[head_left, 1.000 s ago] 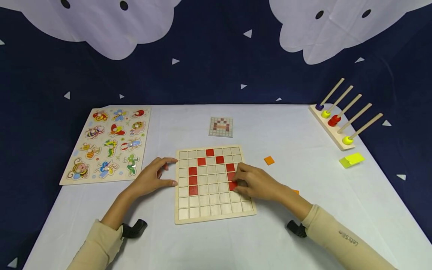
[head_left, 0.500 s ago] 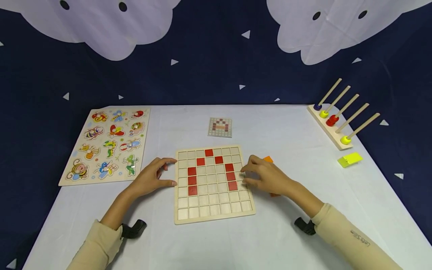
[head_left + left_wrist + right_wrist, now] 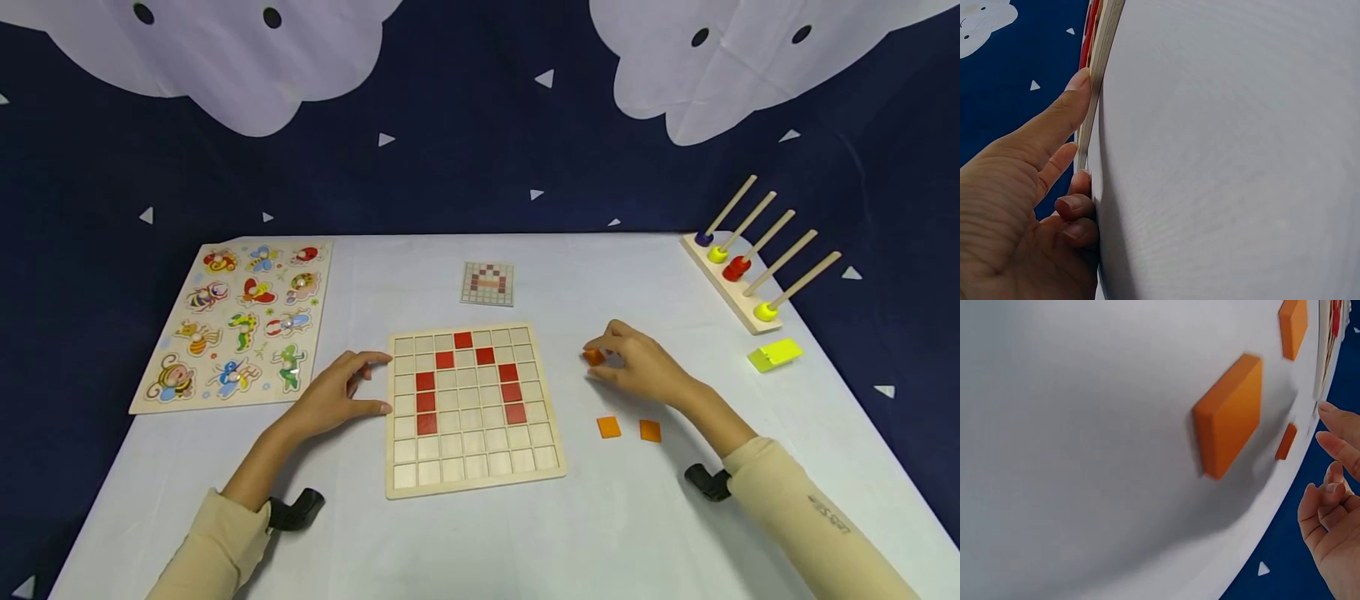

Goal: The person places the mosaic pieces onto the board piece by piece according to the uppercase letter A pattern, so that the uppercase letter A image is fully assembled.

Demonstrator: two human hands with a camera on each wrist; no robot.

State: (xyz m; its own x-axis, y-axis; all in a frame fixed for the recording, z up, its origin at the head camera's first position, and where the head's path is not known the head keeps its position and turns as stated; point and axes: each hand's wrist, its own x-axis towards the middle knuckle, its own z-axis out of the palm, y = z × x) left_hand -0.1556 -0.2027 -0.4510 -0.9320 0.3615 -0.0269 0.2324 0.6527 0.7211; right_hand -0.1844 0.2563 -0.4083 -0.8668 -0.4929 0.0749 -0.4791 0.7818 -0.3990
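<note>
A square wooden grid board (image 3: 457,437) lies flat on the table, with several red tiles (image 3: 425,401) set in its cells in an arch. At its left edge my left hand (image 3: 336,393) rests the tips of thumb and index finger; in the left wrist view the thumb touches the board's side (image 3: 1099,81), other fingers bent below. To the right of the board, my right hand (image 3: 641,360) hovers with thumb and fingers apart around an orange tile (image 3: 593,357). The right wrist view shows this tile lying on the table, apart from the fingertips.
Two more orange tiles (image 3: 609,427) lie nearer the front. Behind the board is a small pattern card (image 3: 487,284). An insect puzzle board (image 3: 232,325) stands left. At right are a peg stand with beads (image 3: 731,283) and a yellow-green block (image 3: 776,355).
My right hand has left the red tile at the board's right side and moved right to the orange tile. The left hand has stayed at the board's edge.
</note>
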